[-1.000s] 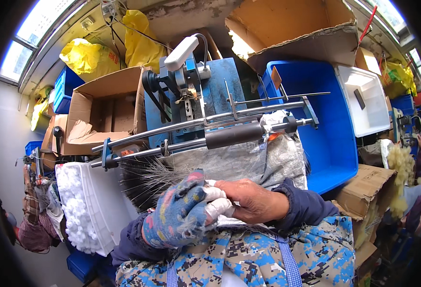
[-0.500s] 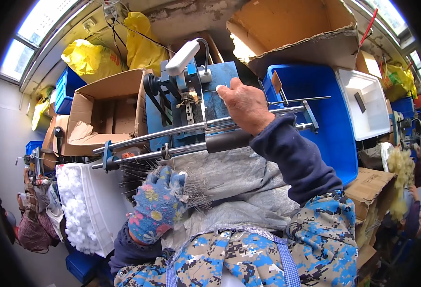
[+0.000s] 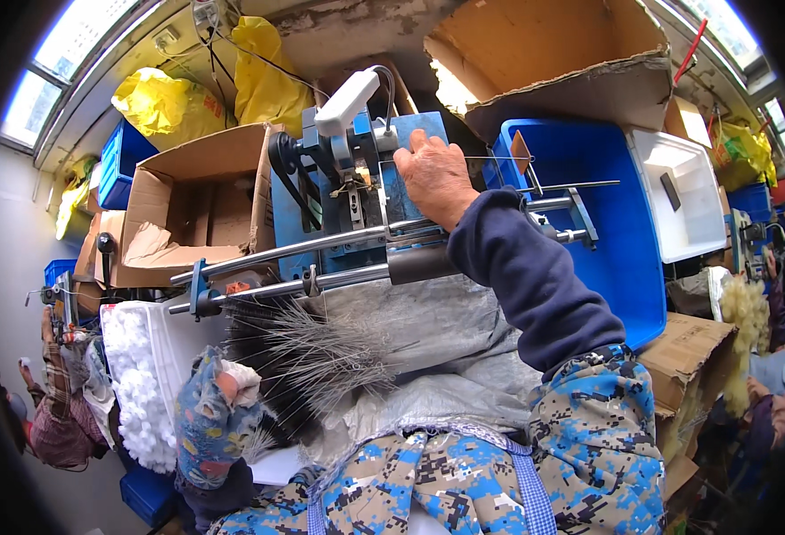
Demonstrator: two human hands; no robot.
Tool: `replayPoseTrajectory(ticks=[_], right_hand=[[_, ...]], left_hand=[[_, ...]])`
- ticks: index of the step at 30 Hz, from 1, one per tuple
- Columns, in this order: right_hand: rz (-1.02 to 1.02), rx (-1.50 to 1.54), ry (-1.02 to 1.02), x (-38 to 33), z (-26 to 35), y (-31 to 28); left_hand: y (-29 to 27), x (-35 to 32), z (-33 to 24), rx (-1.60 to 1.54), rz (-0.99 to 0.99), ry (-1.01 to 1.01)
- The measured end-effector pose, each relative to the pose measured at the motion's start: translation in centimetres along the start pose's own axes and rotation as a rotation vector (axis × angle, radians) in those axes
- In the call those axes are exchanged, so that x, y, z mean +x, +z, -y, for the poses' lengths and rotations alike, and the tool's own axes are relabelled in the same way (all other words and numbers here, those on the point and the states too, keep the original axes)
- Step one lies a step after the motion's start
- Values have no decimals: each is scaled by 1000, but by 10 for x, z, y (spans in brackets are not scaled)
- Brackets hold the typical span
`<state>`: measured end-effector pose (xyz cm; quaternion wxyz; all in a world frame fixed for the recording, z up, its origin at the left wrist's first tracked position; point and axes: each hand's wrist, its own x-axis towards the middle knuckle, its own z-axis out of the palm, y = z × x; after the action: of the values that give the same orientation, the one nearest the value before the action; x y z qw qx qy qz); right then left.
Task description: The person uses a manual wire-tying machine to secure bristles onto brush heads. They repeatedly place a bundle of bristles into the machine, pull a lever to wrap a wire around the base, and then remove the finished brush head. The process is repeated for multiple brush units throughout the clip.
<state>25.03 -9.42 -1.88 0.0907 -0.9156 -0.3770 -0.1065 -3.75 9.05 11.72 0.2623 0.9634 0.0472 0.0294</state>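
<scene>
Head view, right hand (image 3: 434, 176) clasping thin wire (image 3: 492, 158), gloved left hand (image 3: 217, 408), grip unclear

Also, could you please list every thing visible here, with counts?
machine: one, blue base, centre
roller: one, black, on silver rod
wires: many, grey, left of centre
sheet: one, grey, before machine
cardboard boxes: at least three, brown, both sides
large bin: one, blue, right
small crates: several, blue, left
tubs: two, white, left and right
tufts: many, white, in left tub
bags: several, yellow, upper sides
co-workers: at least two, colours mixed, outer edges
left grip: one, blue-gloved, lower left
right grip: one, bare, over machine
</scene>
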Motion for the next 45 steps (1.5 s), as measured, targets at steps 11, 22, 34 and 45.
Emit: replayPoseTrajectory(ticks=[11, 22, 34, 45], right_hand=[[186, 157, 158, 10, -14, 7], [193, 71, 174, -41, -7, -17], [19, 215, 122, -17, 62, 5], [127, 82, 107, -42, -21, -28]], left_hand=[[30, 8, -9, -272, -46, 134], [46, 3, -4, -549, -54, -26], [34, 1, -10, -392, -55, 85], [46, -15, 30, -586, -121, -166]])
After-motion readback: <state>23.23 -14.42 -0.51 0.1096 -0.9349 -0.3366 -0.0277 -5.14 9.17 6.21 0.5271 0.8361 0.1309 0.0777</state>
